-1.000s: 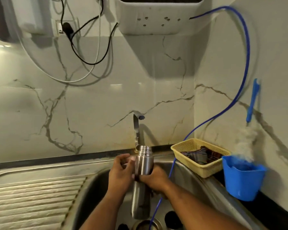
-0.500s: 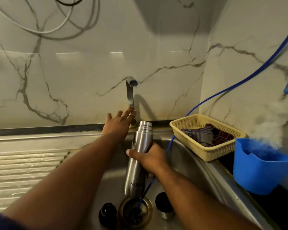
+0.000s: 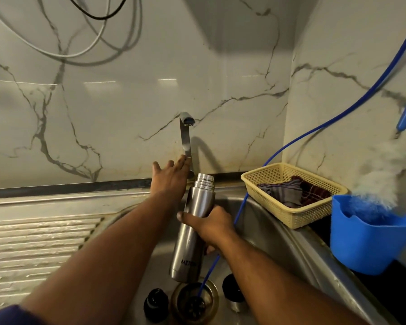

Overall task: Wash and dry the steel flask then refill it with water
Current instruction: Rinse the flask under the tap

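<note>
Left hand [image 3: 171, 177]: grip open, fingers straight and spread, tips at the foot of the tap [image 3: 185, 137]; can't tell if they press anything. No water running that I can see. Just right of it is the flask [image 3: 192, 231], uncapped, mouth up and near the tap, leaning slightly over the sink [image 3: 279, 242], base just above the drain [image 3: 195, 301]. Right hand [image 3: 211, 227]: grip closed around the flask's mid-body, thumb across the front. Judgement: rigid steel, won't dent or flex, probably light while empty, heavier once filled. The smooth wall will get slick when wet, so the best hold is mid-body or just below the shoulder, where the taper stops a slide. Two dark caps [image 3: 155, 304] lie by the drain. Far right is a basket [image 3: 291, 219] with cloths.
</note>
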Demonstrator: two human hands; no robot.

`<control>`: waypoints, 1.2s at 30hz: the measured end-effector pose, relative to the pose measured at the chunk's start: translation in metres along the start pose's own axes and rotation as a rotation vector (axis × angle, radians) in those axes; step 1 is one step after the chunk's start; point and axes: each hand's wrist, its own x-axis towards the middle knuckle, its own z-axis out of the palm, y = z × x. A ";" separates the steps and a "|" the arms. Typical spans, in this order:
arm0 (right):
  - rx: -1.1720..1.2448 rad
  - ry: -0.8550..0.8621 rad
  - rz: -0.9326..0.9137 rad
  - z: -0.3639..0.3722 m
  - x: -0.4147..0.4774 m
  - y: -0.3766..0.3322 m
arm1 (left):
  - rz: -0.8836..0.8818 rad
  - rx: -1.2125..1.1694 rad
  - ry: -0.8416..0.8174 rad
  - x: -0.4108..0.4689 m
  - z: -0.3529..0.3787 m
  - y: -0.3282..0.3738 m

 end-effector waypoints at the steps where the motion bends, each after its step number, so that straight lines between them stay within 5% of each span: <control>1: 0.003 -0.002 0.001 0.000 0.000 0.000 | -0.006 -0.007 0.001 0.000 0.001 -0.001; 30: 0.016 -0.053 -0.003 -0.002 0.005 0.004 | -0.008 -0.120 -0.013 -0.002 0.008 -0.006; 36: 0.036 -0.063 -0.056 0.001 0.009 0.006 | -0.168 -0.511 -0.056 -0.026 -0.004 -0.006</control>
